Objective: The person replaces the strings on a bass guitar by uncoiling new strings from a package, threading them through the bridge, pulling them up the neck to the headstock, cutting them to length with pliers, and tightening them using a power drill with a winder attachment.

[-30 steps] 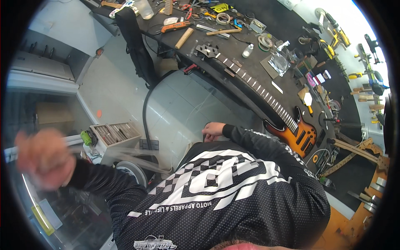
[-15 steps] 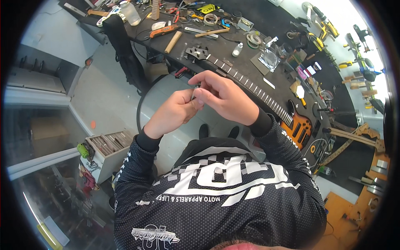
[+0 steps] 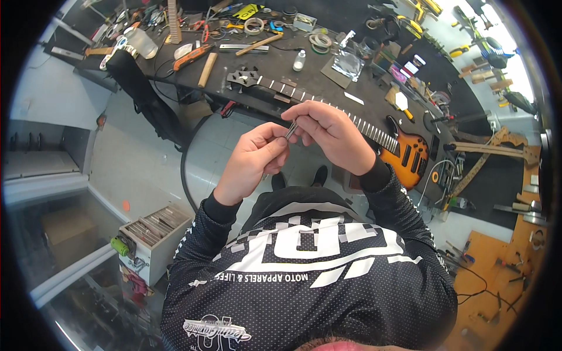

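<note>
In front of my body, above the floor, my left hand [image 3: 257, 155] pinches a small bundle of thin metal rods [image 3: 290, 131] between thumb and fingers. My right hand [image 3: 331, 131] closes on the upper end of the same rods, its fingers curled over them. What kind of tool they are is too small to tell. Just beyond my hands, a sunburst electric guitar [image 3: 411, 162] lies along the near edge of the dark workbench [image 3: 225, 126]. Its dark headstock [image 3: 243, 78] points left, and my right hand covers part of the neck from view.
On the bench are an orange utility knife [image 3: 193, 57], a wooden stick [image 3: 207, 70], a small white bottle [image 3: 300, 61] and tape rolls [image 3: 319, 42]. A black bag [image 3: 143, 96] leans against the bench at left. A drawer box [image 3: 153, 234] stands at lower left.
My view has shifted, so the bench and guitar appear farther left. My left hand has opened its grip slightly, and the metal rods now show between both hands.
</note>
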Demonstrator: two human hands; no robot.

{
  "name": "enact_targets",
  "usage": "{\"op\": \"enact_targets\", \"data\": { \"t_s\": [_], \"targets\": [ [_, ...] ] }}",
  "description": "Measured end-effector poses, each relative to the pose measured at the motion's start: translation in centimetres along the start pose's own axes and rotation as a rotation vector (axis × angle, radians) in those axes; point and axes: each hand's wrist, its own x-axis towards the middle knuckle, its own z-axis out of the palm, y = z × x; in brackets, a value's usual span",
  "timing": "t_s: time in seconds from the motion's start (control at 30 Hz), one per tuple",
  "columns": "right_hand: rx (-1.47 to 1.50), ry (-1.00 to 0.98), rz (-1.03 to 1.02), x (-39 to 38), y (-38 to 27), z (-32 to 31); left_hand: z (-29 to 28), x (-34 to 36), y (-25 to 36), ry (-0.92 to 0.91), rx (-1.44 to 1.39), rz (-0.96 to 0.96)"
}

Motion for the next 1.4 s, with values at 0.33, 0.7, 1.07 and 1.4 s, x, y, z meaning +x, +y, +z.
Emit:
{"op": "enact_targets", "data": {
  "t_s": [0.33, 0.7, 1.07, 1.4],
  "targets": [
    [-0.013, 0.156, 0.072, -3.5, -0.5, -2.6, 2.9, 1.9, -0.9, -0.071, 0.026, -0.03],
    [-0.002, 0.275, 0.123, -5.4, -0.1, -3.8, 3.8, 4.3, -2.2, -0.19, -0.083, -0.118],
    [-0.306, 0.344, 0.018, -5.9, 0.7, -3.6, 4.6, 4.9, -2.9, -0.184, 0.064, -0.052],
    [0.162, 0.271, 0.232, -6.1, 1.4, -3.0, 4.4, 4.9, -5.2, -0.09, 0.229, 0.107]
  ]
}}
